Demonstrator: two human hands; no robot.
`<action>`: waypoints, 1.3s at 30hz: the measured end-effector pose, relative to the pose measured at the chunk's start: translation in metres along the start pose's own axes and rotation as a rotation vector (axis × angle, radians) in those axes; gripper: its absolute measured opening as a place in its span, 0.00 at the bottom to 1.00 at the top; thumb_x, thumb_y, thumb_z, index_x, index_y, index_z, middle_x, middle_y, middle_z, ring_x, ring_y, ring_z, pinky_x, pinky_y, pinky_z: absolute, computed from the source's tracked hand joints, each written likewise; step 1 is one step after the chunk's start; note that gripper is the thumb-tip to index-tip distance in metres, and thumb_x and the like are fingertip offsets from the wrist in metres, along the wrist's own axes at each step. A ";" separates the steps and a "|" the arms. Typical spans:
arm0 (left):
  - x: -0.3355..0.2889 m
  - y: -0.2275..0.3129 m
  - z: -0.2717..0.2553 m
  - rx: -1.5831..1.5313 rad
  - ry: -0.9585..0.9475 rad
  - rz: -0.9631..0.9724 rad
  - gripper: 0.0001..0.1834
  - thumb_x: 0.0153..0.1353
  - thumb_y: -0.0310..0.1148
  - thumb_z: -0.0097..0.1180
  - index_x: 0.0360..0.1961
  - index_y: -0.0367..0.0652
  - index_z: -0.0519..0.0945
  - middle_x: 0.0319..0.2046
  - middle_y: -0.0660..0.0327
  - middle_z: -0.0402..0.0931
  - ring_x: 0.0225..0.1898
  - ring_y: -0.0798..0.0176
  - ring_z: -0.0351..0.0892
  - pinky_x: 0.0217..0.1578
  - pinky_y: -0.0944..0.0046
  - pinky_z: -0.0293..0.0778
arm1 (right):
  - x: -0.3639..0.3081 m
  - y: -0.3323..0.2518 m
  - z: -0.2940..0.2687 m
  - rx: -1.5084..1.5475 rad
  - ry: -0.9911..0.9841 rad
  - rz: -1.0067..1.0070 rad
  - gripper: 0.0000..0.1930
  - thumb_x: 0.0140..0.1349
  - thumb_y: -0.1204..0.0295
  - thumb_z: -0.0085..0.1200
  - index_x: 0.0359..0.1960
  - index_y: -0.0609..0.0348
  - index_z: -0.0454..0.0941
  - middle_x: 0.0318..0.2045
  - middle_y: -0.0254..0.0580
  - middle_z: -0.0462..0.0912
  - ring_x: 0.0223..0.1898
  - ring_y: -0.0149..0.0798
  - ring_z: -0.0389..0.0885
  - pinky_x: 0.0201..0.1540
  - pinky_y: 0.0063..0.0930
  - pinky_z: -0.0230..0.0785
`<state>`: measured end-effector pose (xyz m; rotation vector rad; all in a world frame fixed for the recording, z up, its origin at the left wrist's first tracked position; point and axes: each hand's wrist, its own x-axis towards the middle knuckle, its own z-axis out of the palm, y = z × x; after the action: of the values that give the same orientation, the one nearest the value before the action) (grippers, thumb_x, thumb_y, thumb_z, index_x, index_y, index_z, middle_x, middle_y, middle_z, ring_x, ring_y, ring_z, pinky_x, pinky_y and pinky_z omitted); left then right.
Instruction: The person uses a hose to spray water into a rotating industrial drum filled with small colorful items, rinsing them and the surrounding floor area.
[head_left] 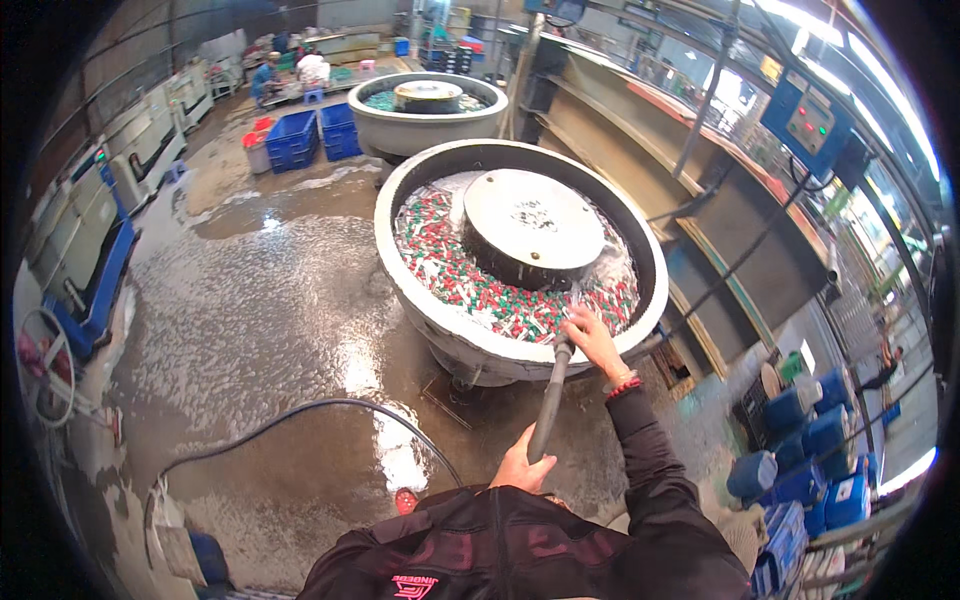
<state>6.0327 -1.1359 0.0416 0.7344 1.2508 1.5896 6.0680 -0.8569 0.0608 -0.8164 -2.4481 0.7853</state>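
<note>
A dark hose (549, 408) runs up from my waist to the near rim of a round grey tub (392, 240). My left hand (522, 466) is wrapped round the hose close to my body. My right hand (594, 340), with a red bead bracelet at the wrist, closes on the hose's end at the rim; its fingertips are partly hidden. Water sprays from there into the tub. Many small red, green and white pieces (470, 290) fill the ring round a raised, pale round lid (535, 215). Their exact kind is too small to tell.
Behind stands a second tub (370, 125). Blue crates (292, 142) and a bucket with red things (257, 150) are at the far left. The wet floor (250, 330) carries a trailing black hose (300, 408). Blue drums (790, 408) stand at right, under a control box (808, 122). People sit far back.
</note>
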 end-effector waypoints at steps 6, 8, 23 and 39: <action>-0.005 0.002 0.032 0.043 0.134 -0.075 0.28 0.49 0.26 0.54 0.54 0.42 0.65 0.33 0.63 0.72 0.32 0.72 0.69 0.38 0.72 0.66 | -0.002 0.000 -0.065 -0.092 -0.429 -0.289 0.21 0.51 0.56 0.56 0.45 0.53 0.75 0.48 0.44 0.73 0.60 0.50 0.58 0.59 0.38 0.52; -0.006 -0.009 0.037 0.068 0.167 -0.015 0.28 0.49 0.26 0.55 0.54 0.42 0.65 0.34 0.62 0.72 0.33 0.73 0.70 0.39 0.72 0.67 | -0.002 -0.002 -0.078 -0.051 -0.461 -0.354 0.23 0.50 0.57 0.58 0.48 0.50 0.73 0.49 0.43 0.73 0.61 0.50 0.56 0.60 0.40 0.51; -0.008 -0.009 0.040 0.288 0.185 -0.013 0.34 0.50 0.28 0.55 0.59 0.48 0.57 0.34 0.55 0.75 0.37 0.66 0.75 0.40 0.68 0.68 | 0.001 0.000 -0.013 -0.725 0.150 -0.262 0.22 0.54 0.51 0.48 0.17 0.56 0.77 0.13 0.44 0.75 0.18 0.46 0.77 0.20 0.35 0.67; -0.031 0.025 -0.125 -0.402 0.354 0.040 0.35 0.54 0.20 0.47 0.61 0.49 0.48 0.14 0.68 0.60 0.07 0.77 0.55 0.07 0.73 0.56 | -0.126 0.075 0.140 -0.300 -0.147 0.495 0.26 0.60 0.54 0.39 0.56 0.56 0.63 0.40 0.65 0.73 0.44 0.60 0.71 0.46 0.46 0.64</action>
<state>5.9270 -1.2130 0.0315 0.2304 1.1078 1.9854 6.1121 -0.9408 -0.1183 -1.5680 -2.5594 0.6639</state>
